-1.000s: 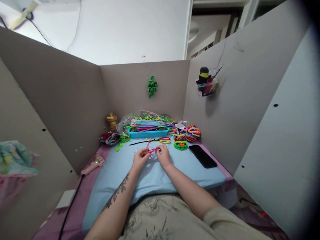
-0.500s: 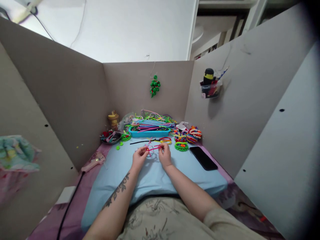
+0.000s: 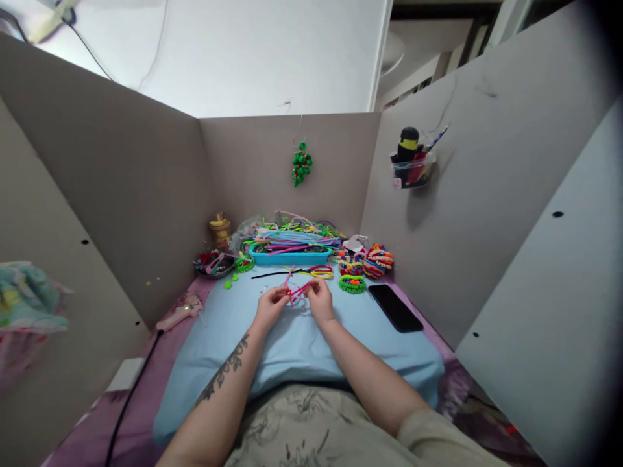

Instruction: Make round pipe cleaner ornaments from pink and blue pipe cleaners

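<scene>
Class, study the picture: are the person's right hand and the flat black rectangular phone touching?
Apart. The head view shows bare light-blue cloth between the right hand and the black phone.

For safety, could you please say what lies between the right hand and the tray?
In the head view, scissors lie between the right hand and the tray.

Small handicraft nook on my distant screen, walled by grey panels (image 3: pixel 248 155) on three sides. I judge by: blue-clothed table (image 3: pixel 292 353), blue tray (image 3: pixel 292 259) heaped with colourful fuzzy stems (image 3: pixel 296 239), red-and-yellow-handled scissors (image 3: pixel 314 271), pink glue gun (image 3: pixel 178 316) on black cord (image 3: pixel 134 383), bright fuzzy pieces (image 3: pixel 378 261) near tray, green ornament (image 3: pixel 302 165) hanging at back. Over panel tops, I see white wall (image 3: pixel 272 52) and opening (image 3: pixel 431 45) onto further indoor space; home likely, though I can't confirm.
</scene>
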